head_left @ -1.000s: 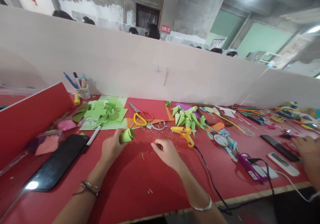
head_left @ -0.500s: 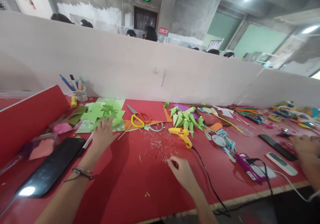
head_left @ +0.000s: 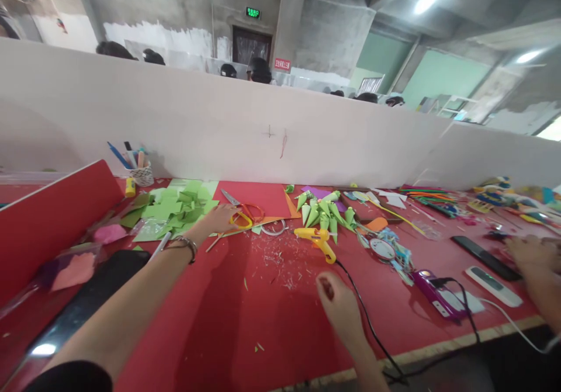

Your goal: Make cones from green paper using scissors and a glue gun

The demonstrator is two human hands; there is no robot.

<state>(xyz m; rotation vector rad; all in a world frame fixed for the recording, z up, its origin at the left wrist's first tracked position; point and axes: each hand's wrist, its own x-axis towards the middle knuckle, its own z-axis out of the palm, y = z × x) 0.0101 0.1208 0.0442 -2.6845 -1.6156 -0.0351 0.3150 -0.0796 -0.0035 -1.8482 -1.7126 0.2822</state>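
Note:
My left hand [head_left: 220, 219] reaches over the table to the scissors [head_left: 242, 220], its fingers stretched out at the yellow handle loop. Whether they touch it, I cannot tell. The blades point up and left on a red sheet [head_left: 267, 193]. Lower right, my right hand [head_left: 335, 298] hovers over the table with its fingers curled in, and nothing shows inside them. Just above it lies a yellow glue gun [head_left: 318, 240], its black cord running down past the hand. Behind the gun sits a pile of green paper cones [head_left: 325, 211].
Green paper squares [head_left: 175, 208] lie at left, near a pen cup [head_left: 142, 173] and a dark phone [head_left: 100, 287]. At right are a purple power strip [head_left: 438, 295], a white remote [head_left: 494, 285] and another person's hand [head_left: 532, 257]. A white partition [head_left: 197, 123] stands behind.
My left hand has moved right from beside the green paper squares to the scissors handle. My right hand has shifted slightly right, its fingers more curled. The scissors keep their place.

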